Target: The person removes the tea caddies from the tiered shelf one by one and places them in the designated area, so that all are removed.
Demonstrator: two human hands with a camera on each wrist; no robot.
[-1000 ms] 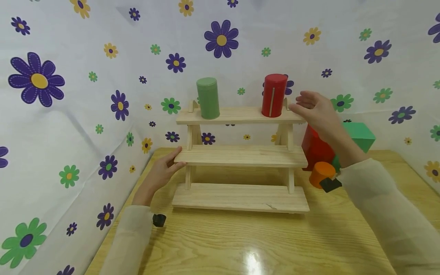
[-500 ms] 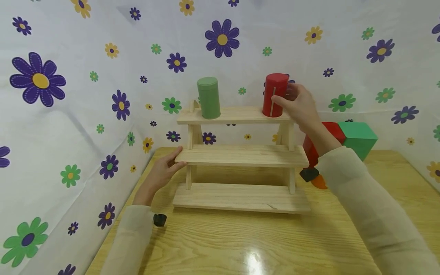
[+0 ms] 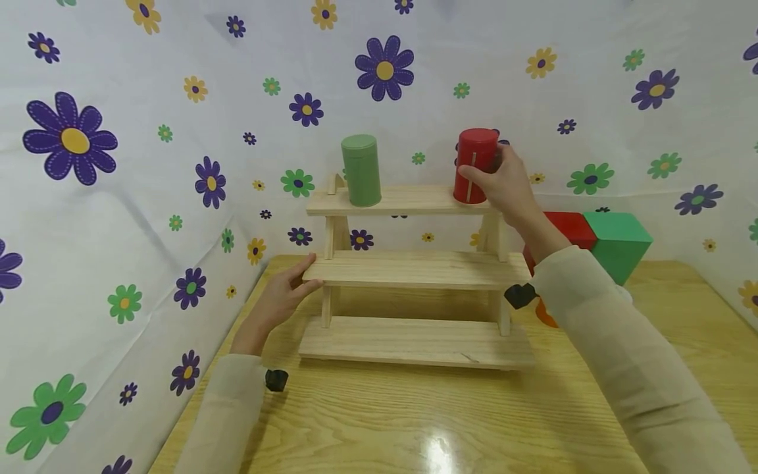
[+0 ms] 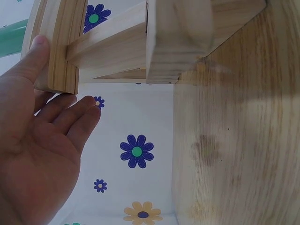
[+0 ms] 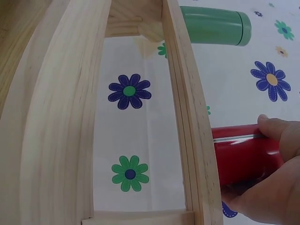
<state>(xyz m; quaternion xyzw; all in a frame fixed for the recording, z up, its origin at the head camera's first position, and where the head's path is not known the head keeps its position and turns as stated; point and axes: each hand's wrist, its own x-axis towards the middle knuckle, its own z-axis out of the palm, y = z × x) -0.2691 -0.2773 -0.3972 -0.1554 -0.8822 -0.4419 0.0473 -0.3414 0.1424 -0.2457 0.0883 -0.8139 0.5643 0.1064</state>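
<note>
Red canister [image 3: 476, 148] stands upright within the right grip [image 3: 508, 184].

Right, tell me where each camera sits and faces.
Head: worn on the head, facing forward and down at the three-tier wooden shelf; left hand, right hand, sleeves show.
Left wrist: worn there, facing the shelf's left end; only left hand shows.
Right wrist: worn there, facing the shelf, red canister and green canister; only right hand shows.
Head and right wrist share both canisters.
</note>
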